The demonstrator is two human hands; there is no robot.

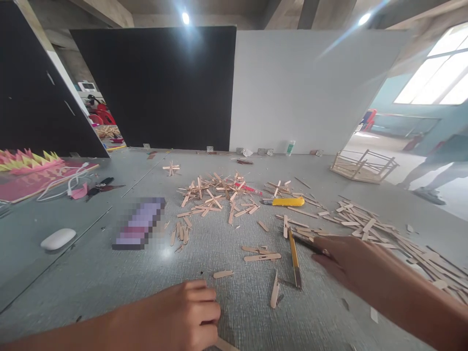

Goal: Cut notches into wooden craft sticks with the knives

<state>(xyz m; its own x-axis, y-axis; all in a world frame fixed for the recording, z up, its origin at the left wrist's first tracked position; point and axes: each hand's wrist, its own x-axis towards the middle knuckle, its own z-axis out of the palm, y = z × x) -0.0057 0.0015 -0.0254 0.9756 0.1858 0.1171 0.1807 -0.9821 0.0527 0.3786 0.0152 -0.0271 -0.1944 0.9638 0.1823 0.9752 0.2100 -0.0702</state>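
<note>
My left hand [199,314] rests low at the front of the table with its fingers curled closed. A pale wooden craft stick [225,344] pokes out from beneath it at the bottom edge. To the right, my right hand [341,256] is closed around a slim dark tool [307,242], whose exact kind I cannot make out. The tool's tip points left, by the upper end of a narrow yellow tool [293,251] with a dark metal end. Between my hands lie a notched craft stick [262,257] and a short stick piece [274,292].
Star-shaped stick bundles [214,200] crowd the middle, with a yellow utility knife [288,202] beside them. Loose sticks [365,225] pile up at right, near a stick frame [363,167]. A pixelated phone-like object [141,224] and a white case [58,239] lie left. Upright panels [314,87] stand behind.
</note>
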